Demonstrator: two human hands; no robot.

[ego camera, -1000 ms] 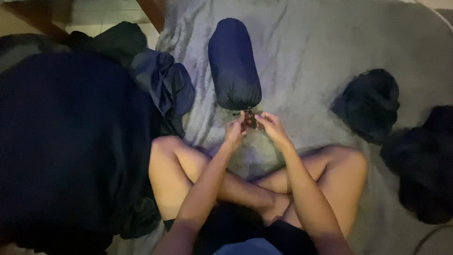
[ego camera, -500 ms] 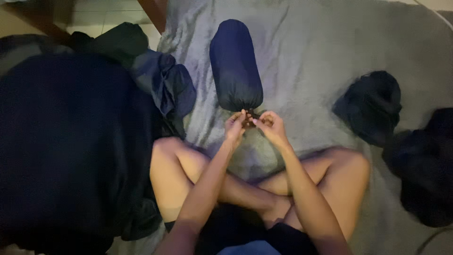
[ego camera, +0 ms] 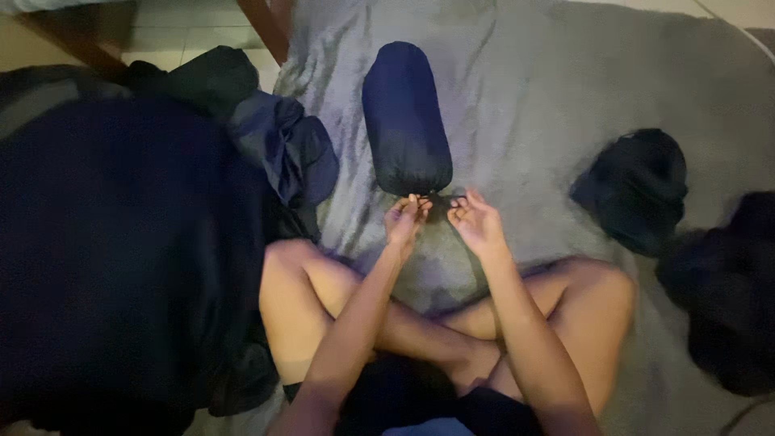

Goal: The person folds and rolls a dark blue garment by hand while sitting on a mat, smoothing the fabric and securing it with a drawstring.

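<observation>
Grey, fuzzy blanket [ego camera: 565,97] covers nearly all the ground we see, spread over a pale tiled floor [ego camera: 169,24] that shows only along the top left, where two brown wooden legs [ego camera: 262,28] slant across it. Light is dim throughout.

We count one stuffed navy sack [ego camera: 406,117], a rolled, sausage-shaped bundle lying lengthwise on the blanket straight ahead of us, its near end touching our fingertips. We count two hands at that end. Our left hand [ego camera: 404,220] has its fingers bunched together, pinching a thin dark cord [ego camera: 436,199] at the mouth of the sack. Our right hand [ego camera: 478,222] is half open, palm turned up and fingers curled, its fingertips on the same cord just beside the left hand. Whether the cord is pulled tight we cannot tell.

We count three smaller dark cloth heaps: one bluish crumpled piece [ego camera: 295,153] left of the sack, one black bundle [ego camera: 638,190] well to the right, and another black one [ego camera: 726,299] by the right edge. One large dark mass of fabric [ego camera: 121,266] fills the left side. Our two bare legs [ego camera: 323,299] are crossed beneath our forearms.
</observation>
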